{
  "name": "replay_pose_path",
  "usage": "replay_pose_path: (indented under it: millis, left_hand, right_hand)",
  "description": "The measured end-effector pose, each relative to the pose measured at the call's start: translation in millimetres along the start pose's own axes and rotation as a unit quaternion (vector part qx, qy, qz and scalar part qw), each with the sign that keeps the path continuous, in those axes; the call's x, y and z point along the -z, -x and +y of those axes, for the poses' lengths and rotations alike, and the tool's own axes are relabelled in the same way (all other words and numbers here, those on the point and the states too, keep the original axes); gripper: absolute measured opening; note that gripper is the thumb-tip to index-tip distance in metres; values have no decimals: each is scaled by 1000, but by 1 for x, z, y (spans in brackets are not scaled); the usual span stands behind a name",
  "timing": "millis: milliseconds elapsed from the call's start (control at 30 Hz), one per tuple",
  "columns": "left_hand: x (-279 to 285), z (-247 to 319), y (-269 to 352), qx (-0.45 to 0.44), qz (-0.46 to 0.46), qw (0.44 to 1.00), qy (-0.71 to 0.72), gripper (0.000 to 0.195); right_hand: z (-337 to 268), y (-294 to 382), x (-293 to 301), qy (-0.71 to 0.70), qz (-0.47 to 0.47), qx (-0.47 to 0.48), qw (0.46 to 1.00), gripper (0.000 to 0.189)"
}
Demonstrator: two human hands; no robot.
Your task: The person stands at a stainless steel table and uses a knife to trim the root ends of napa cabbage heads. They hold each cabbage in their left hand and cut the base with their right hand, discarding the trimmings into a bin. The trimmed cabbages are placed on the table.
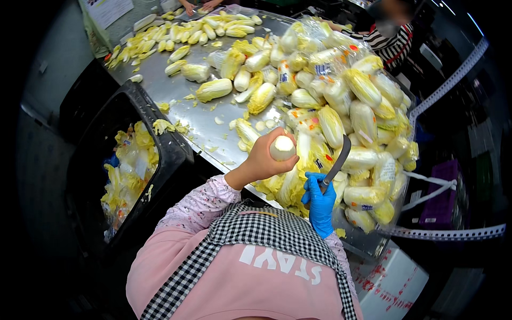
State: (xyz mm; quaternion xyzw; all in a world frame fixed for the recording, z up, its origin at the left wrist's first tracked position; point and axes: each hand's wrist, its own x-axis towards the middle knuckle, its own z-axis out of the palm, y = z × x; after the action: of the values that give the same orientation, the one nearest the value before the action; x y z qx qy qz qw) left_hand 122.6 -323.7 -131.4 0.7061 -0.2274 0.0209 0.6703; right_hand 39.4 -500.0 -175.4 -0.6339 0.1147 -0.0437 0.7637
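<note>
My bare left hand (267,155) grips a napa cabbage (282,149), its pale cut base facing up. In my right hand (319,197), which wears a blue glove, is a knife (338,160) with a dark, curved blade pointing up and away from the cabbage. Loose yellow-green leaves (289,186) lie just beyond my apron, below both hands. A large heap of napa cabbages (363,120), many in clear plastic wrap, rises to the right. Round cut-off base slices (260,126) lie beside the heap.
The metal table (180,96) also bears smaller peeled cabbages (196,34) at its far left. A black bin (138,96) of leaves and plastic stands at the left. Co-workers' hands (200,7) and a person in striped sleeves (394,44) are across the table. A white box (394,280) stands lower right.
</note>
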Motion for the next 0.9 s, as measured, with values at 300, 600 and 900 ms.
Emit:
replay_pose_path:
  millis: [300, 600, 900]
  left_hand:
    - [98, -77, -30, 428, 160, 758, 465, 27]
    - [313, -108, -186, 37, 443, 861, 248, 60]
    - [287, -211, -148, 211, -60, 790, -573, 91]
  right_hand:
    - [13, -10, 6, -41, 6, -60, 997, 17]
    - [20, -16, 5, -22, 9, -80, 997, 21]
    - [27, -20, 17, -36, 97, -102, 989, 22]
